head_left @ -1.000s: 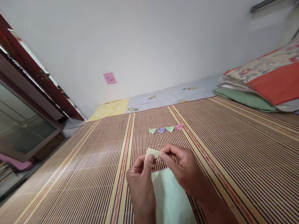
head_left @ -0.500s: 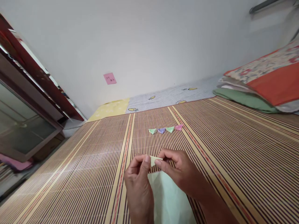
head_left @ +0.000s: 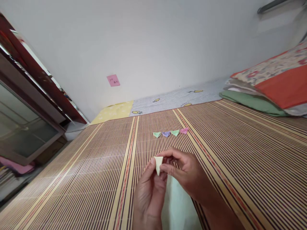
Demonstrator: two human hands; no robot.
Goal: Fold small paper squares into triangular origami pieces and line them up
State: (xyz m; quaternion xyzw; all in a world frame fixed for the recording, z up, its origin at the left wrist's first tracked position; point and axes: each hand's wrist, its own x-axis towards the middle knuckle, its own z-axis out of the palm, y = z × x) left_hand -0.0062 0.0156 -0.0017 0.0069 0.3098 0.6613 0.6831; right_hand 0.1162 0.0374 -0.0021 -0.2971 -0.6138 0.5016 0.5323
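A small pale yellow folded paper [head_left: 158,164] is held between my two hands above the striped mat, one pointed end downward. My left hand [head_left: 150,195] pinches its left edge with the thumb, palm turned up. From the right, my right hand [head_left: 183,167] grips its other edge between thumb and fingers. Beyond the hands, small folded papers lie in a row on the mat: a green one [head_left: 157,134], a purple one [head_left: 166,134], another green one [head_left: 175,132] and a pink one [head_left: 184,130].
The striped mat [head_left: 96,179] spreads under everything. Folded bedding [head_left: 283,83] lies at the right. A pink note [head_left: 113,80] is on the wall. A glass-paned door [head_left: 21,124] stands at the left. Pale green cloth [head_left: 182,204] shows below my hands.
The yellow paper has turned from lying sideways to pointing down. My left hand has rotated palm up and shifted slightly right. My right hand's fingers have moved in around the paper's edge.
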